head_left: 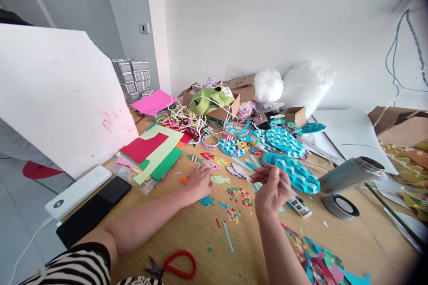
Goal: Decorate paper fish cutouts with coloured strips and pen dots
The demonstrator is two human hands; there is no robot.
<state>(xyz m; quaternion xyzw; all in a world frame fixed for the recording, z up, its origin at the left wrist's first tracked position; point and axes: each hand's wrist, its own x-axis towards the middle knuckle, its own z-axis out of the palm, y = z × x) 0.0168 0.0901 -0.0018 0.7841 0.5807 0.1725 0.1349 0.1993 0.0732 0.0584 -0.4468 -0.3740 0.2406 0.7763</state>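
My left hand rests on the wooden table, fingers curled down beside a pale green paper fish and an orange paper fish. My right hand is raised a little above the table, fingers pinched round a thin white pen-like tool whose tip points toward a grey paper fish. Small coloured paper dots lie scattered between the hands. More paper fish sit in a row further back.
Blue scalloped paper waves and a metal flask lie to the right. Coloured card sheets, a phone and a white power bank are on the left. Red-handled scissors lie at the near edge. Boxes stand behind.
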